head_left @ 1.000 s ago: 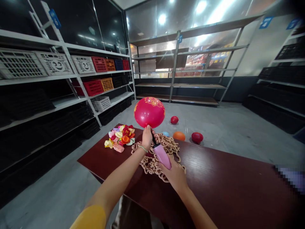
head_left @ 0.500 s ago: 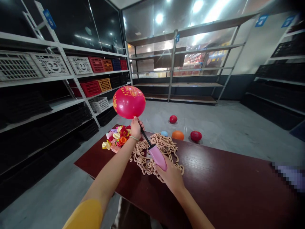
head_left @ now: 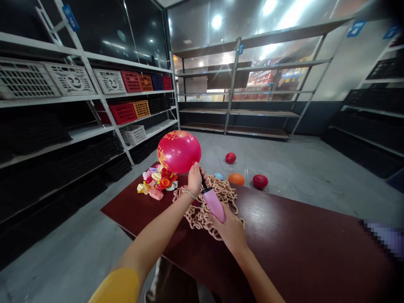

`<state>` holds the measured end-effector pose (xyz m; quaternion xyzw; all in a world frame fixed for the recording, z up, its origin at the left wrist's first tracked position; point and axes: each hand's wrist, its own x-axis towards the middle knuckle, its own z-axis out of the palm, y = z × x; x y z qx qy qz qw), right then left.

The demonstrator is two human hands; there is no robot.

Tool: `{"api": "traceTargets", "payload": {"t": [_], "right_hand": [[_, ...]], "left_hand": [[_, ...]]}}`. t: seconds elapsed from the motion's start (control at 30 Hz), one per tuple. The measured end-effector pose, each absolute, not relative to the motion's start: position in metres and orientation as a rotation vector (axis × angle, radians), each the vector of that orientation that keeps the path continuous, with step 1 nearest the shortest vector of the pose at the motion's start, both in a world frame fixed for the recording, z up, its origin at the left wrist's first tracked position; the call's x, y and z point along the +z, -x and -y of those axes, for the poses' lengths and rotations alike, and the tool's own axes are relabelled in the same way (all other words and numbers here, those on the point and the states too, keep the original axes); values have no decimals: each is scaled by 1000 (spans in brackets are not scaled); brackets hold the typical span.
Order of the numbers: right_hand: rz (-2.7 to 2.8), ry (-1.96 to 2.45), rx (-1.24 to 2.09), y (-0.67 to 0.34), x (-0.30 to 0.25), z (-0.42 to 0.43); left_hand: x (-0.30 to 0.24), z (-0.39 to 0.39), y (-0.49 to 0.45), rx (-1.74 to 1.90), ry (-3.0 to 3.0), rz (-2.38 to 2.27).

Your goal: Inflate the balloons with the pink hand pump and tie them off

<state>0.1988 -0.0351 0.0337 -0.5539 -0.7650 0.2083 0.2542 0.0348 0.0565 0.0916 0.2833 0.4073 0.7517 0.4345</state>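
Note:
My left hand (head_left: 195, 181) is closed around the neck of an inflated red balloon (head_left: 179, 151) with yellow print, together with the black nozzle end of a hand pump. The pump (head_left: 214, 205) has a pink body, and my right hand (head_left: 229, 229) is wrapped round its lower end. Beneath the pump lies a heap of tan rope (head_left: 225, 191) in loose coils on the dark red table (head_left: 284, 235). A pile of limp, uninflated balloons (head_left: 158, 181) in many colours sits left of the rope, partly below the red balloon.
On the floor beyond the table are an orange balloon (head_left: 236, 179), a dark red balloon (head_left: 260, 181), a smaller red balloon (head_left: 230, 158) and a light blue balloon (head_left: 218, 176). Shelves with plastic crates (head_left: 109, 81) stand left; a metal rack (head_left: 232, 90) stands at the back.
My left hand and the red balloon have come down and to the right, closer to the pump body. Less of the black rod shows now. The right hand has barely moved.

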Motion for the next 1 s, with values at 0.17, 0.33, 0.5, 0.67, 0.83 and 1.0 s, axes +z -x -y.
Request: {"api": "traceTargets", "payload": {"t": [0.17, 0.33, 0.5, 0.67, 0.83, 1.0], "right_hand": [[2128, 1461, 525, -197, 32, 36], [2156, 1437, 459, -197, 23, 37], [2159, 1507, 306, -201, 14, 32], [2196, 1437, 106, -203, 10, 28], [2315, 1300, 1, -206, 12, 24], [2310, 1226, -23, -227, 16, 12]], "left_hand": [[115, -68, 3, 1993, -633, -1062], [111, -70, 6, 2034, -576, -1081], [81, -57, -31, 1919, -627, -1036], [66, -43, -33, 1873, -609, -848], [45, -36, 2, 1931, -658, -875], [24, -40, 34, 2024, -670, -1129]]}}
